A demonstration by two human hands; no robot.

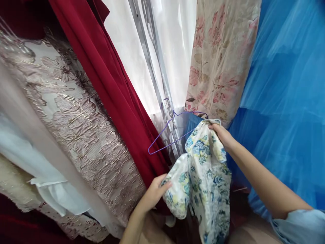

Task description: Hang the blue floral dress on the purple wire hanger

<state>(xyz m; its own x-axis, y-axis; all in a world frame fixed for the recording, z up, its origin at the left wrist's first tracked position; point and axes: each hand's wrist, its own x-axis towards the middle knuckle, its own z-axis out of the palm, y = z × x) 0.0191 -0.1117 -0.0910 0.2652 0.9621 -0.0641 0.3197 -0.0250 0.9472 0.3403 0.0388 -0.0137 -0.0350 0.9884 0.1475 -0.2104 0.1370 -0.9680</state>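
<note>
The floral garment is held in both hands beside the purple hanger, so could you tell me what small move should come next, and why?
Probably raise the floral garment toward the purple hanger: the right hand grips its top just beside the hanger, and the left hand holds its lower edge.

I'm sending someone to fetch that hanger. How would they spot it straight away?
Find the dark red velvet curtain beside the white sheer drape. At its lower right edge hangs the thin purple wire hanger, bare, just above the blue-and-yellow floral cloth. It is the only wire outline among fabrics.
</note>
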